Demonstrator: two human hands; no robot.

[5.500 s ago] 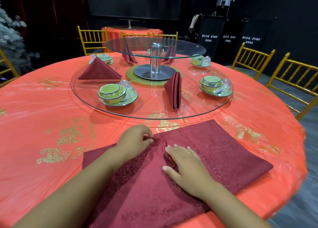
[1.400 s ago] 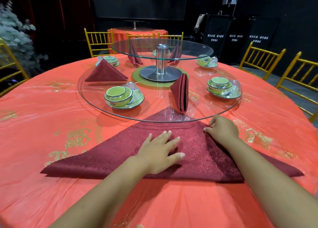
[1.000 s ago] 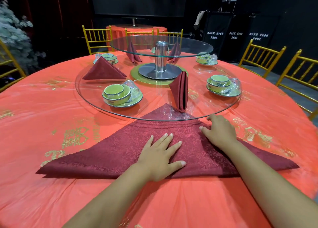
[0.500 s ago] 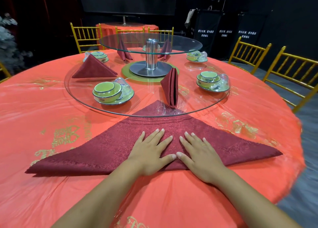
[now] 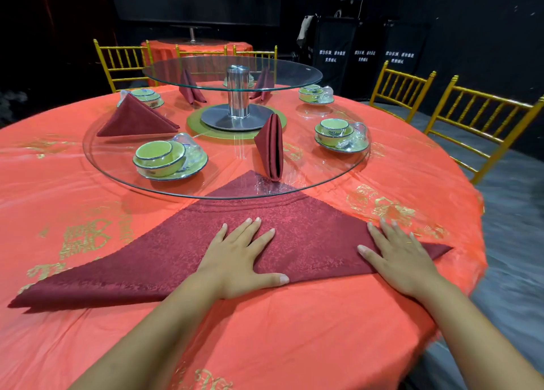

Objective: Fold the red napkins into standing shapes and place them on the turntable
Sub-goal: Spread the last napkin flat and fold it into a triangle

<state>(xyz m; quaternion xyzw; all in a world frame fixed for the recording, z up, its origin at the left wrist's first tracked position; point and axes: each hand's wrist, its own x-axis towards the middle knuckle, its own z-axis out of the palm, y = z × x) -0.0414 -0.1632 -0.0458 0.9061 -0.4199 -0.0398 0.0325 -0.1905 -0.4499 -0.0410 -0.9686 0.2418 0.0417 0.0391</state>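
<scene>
Head view: left hand (image 5: 238,257) and right hand (image 5: 397,257) both flat, fingers straight, pressing the triangular red napkin (image 5: 164,260) — turntable (image 5: 117,177) just beyond their fingertips.

Your left hand (image 5: 235,260) lies flat, fingers spread, on the middle of the dark red napkin (image 5: 309,236), a wide triangle on the counter (image 5: 294,330). Your right hand (image 5: 403,257) lies flat near its right corner. Beyond your fingertips, its tip slips under the glass turntable (image 5: 229,166), where a folded napkin (image 5: 270,147) stands upright.

Head-worn view — forward, downward, near the table (image 5: 282,339).
</scene>
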